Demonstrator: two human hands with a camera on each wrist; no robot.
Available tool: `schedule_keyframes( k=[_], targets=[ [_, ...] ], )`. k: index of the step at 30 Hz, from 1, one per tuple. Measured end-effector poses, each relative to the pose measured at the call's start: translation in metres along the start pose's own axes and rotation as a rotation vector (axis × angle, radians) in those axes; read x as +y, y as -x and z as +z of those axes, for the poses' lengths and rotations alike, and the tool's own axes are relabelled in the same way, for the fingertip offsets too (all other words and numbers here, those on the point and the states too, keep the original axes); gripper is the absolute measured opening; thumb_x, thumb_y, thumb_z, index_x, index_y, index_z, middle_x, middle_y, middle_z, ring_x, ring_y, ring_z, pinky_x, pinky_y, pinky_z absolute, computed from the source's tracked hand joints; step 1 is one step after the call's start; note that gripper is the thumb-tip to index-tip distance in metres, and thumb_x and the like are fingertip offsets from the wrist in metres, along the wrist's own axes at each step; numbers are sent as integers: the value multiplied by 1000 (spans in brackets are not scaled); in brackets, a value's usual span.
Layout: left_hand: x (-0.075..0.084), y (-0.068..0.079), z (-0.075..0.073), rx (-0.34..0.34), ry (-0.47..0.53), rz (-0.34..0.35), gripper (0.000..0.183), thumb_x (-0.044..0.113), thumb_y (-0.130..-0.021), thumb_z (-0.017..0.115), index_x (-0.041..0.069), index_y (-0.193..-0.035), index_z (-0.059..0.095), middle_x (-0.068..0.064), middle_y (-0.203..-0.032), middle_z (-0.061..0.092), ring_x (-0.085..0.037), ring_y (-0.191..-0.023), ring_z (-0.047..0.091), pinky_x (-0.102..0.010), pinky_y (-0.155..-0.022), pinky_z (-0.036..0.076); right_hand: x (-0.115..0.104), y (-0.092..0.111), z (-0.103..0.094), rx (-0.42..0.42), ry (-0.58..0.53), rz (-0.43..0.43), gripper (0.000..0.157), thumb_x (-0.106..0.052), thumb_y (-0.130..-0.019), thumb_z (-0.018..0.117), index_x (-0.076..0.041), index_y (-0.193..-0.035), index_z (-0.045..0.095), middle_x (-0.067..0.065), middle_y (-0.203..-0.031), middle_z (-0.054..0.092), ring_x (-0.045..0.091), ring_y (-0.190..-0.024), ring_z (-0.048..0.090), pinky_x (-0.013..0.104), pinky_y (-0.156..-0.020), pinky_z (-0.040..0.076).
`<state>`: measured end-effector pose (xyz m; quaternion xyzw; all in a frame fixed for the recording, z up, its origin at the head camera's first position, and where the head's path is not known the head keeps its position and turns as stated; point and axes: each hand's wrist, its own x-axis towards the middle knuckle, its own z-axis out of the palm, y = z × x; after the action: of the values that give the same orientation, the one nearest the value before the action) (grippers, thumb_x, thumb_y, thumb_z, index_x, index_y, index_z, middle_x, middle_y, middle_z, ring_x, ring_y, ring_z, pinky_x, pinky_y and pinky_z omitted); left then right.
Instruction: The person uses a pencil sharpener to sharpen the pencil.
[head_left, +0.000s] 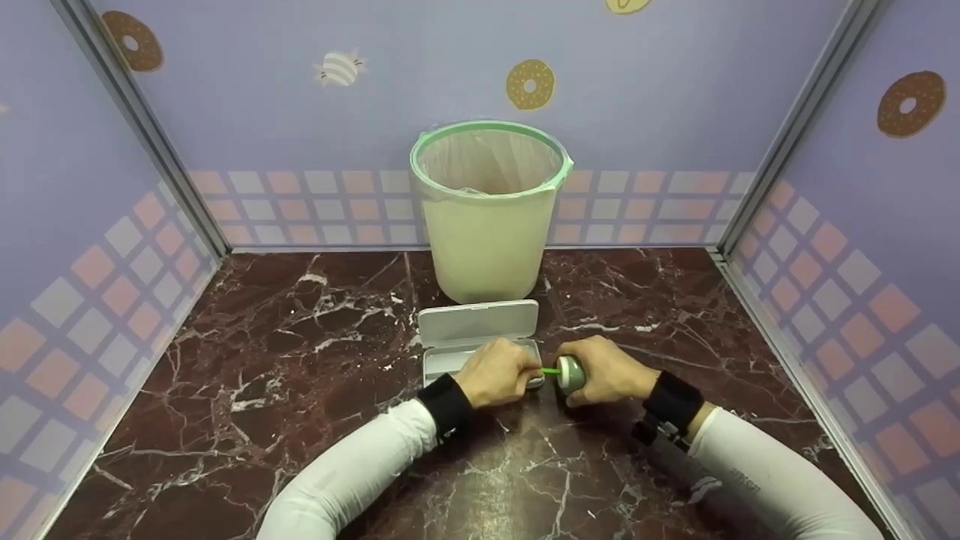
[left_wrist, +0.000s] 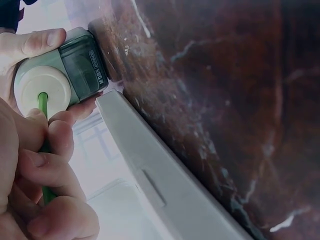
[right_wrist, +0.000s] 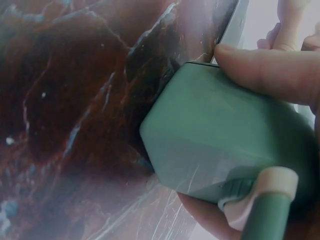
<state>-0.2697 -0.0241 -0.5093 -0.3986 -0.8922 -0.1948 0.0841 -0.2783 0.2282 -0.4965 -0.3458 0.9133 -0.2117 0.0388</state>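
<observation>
A green hand-crank pencil sharpener (head_left: 571,375) is gripped by my right hand (head_left: 606,369), low over the table. In the right wrist view its faceted green body (right_wrist: 200,125) fills the middle, with the thumb along one side and the crank handle (right_wrist: 267,215) near the bottom. Between its fingertips my left hand (head_left: 495,373) pinches a green pencil (left_wrist: 43,105). The pencil's far end sits in the round hole of the sharpener's pale front (left_wrist: 57,85), so its tip is hidden. Just behind the left hand lies an open white pencil case (head_left: 478,324), partly covered by that hand.
Behind the case stands a pale bin (head_left: 487,240) with a green rim and a clear liner. Dark red marbled table (head_left: 330,465) extends around the hands. Patterned purple walls (head_left: 675,90) enclose the back and both sides.
</observation>
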Motion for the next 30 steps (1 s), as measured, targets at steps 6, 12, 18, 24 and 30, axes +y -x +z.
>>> schedule_keyframes(
  k=[6,12,18,24,30],
  targets=[
    [1,0,-2,-35,7,-8,23,20,-105,75,11,-85,81,-1,-83,83,-19,-75,78,-38,-73,65,1,2,-1,2,-6,2,55,-18,-62,103,-12,-110,77,0,-95,80,12,-83,68,33,-77,58],
    [7,0,-3,-66,-11,-46,17,23,-107,73,14,-96,83,0,-90,82,-15,-77,75,-35,-75,65,3,6,-1,25,-5,-38,68,-18,-66,103,-6,-127,76,8,-116,83,23,-99,76,41,-89,62],
    [21,0,-13,-29,-16,-81,35,21,-100,77,7,-133,77,-8,-114,82,-24,-96,80,-40,-89,69,2,12,-6,21,25,-66,91,-29,-71,105,-4,-149,64,17,-141,76,34,-122,75,54,-102,62],
    [43,-14,-16,-49,-16,-34,66,31,-94,85,7,-152,65,-11,-135,76,-26,-116,77,-39,-104,65,5,23,-16,17,38,1,96,-35,-70,105,-1,-149,63,16,-137,77,33,-118,76,53,-101,63],
    [62,-38,-4,-127,-139,-33,71,37,-91,88,7,-150,62,-10,-137,75,-25,-122,75,-36,-107,63,7,27,-18,-12,59,95,81,-31,-70,105,-2,-135,68,16,-119,82,33,-104,79,53,-94,64]
  ],
)
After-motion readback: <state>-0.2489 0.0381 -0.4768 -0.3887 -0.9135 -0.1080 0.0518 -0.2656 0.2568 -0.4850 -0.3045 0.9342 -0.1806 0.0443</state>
